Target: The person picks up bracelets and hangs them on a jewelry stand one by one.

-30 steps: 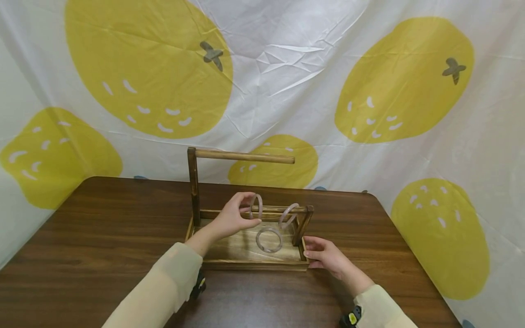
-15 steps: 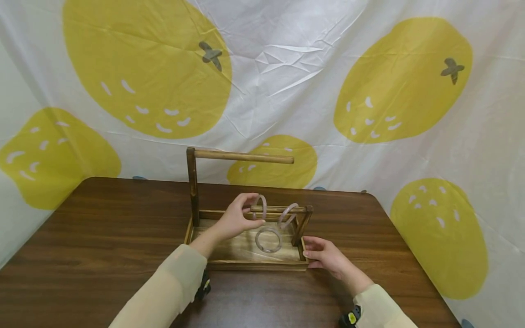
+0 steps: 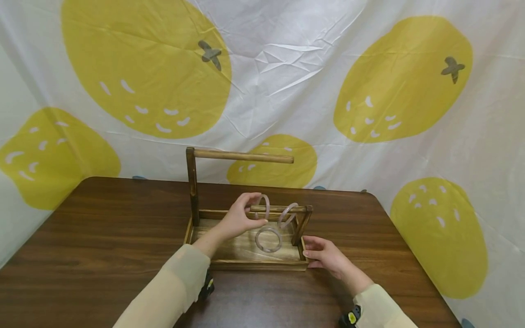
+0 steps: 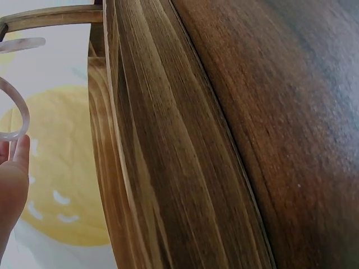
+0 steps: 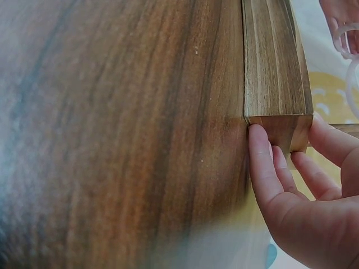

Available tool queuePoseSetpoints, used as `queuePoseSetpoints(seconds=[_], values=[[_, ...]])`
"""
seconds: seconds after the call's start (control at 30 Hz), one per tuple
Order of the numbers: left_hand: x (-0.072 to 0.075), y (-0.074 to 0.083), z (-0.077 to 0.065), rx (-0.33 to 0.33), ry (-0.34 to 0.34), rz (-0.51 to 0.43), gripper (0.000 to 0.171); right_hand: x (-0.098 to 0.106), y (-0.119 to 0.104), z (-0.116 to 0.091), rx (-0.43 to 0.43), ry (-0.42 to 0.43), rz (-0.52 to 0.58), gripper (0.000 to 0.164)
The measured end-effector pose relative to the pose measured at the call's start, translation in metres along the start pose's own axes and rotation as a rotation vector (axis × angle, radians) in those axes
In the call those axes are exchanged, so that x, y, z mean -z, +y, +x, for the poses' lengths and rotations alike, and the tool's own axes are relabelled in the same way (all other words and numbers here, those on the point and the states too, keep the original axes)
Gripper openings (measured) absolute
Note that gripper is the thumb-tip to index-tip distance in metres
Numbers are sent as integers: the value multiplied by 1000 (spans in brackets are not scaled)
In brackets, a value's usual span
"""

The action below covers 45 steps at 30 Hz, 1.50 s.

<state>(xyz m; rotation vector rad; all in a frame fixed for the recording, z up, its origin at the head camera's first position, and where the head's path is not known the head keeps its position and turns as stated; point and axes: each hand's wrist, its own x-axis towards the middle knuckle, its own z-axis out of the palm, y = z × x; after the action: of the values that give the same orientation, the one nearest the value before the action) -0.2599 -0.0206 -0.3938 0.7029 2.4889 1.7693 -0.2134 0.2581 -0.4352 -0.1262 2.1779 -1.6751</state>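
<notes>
A wooden bangle stand has a tray base point(image 3: 254, 265) and two bars. My left hand point(image 3: 238, 218) pinches a pale translucent bangle point(image 3: 268, 208) between thumb and fingers, the ring encircling the lower bar point(image 3: 275, 209) near its free left end. Farther right, a second bangle point(image 3: 280, 220) hangs tilted on the same bar. A third bangle point(image 3: 268, 251) shows below, over the tray floor. My right hand point(image 3: 328, 257) grips the tray's right end; in the right wrist view its fingers and thumb point(image 5: 331, 137) lie against that end wall point(image 5: 280, 131).
Above, a longer upper bar point(image 3: 246, 156) reaches right from a tall post point(image 3: 192, 182) on the tray's left. The stand sits on a dark brown wooden table point(image 3: 106, 237). Behind hangs a white cloth point(image 3: 283, 91) printed with yellow fruit.
My left hand has slid the pinched bangle a little to the right along the lower bar. The right hand keeps its place on the tray end.
</notes>
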Motion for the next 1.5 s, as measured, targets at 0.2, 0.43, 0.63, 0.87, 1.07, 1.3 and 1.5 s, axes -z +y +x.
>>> queuePoseSetpoints(seconds=[0.2, 0.43, 0.63, 0.87, 1.07, 1.3, 1.5], values=[[-4, 1, 2, 11, 10, -25, 69, 0, 0, 0, 1, 1, 2, 61], [-9, 1, 3, 13, 18, -51, 68, 0, 0, 0, -2, -1, 5, 61], [-13, 1, 3, 8, 44, -56, 68, 0, 0, 0, -2, -1, 9, 60], [-16, 0, 4, 5, 57, -63, 67, 0, 1, 0, -2, -8, 8, 62], [-20, -2, 7, 32, 71, -114, 65, 1, 2, 0, -5, -5, 16, 62], [-24, -7, 8, 68, 17, -278, 65, 2, 5, 2, -3, -4, 28, 63], [-26, -10, 6, 126, -25, -379, 65, 1, 3, 1, 1, -5, 24, 62]])
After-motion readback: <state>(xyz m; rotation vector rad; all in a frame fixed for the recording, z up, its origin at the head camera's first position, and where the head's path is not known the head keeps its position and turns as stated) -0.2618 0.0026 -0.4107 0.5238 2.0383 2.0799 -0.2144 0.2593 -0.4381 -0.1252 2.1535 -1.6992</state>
